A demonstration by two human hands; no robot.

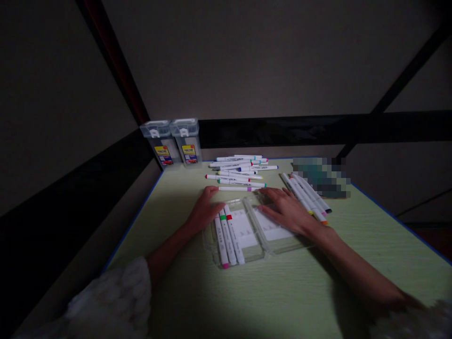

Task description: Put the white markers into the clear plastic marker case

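Clear plastic case [263, 242], slim white marker [235, 189] between left hand [204, 210] and right hand [287, 212], both grips spread

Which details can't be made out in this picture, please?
All in the head view:
- Pixelated item: mosaic hides what it is.
- Container labels: print too small to read.
- Rear marker pile: overlap hides the count.
- Left hand, right hand: dimness hides whether either grips the purple-banded marker.
- Left sleeve, right sleeve: cut off by picture edges.
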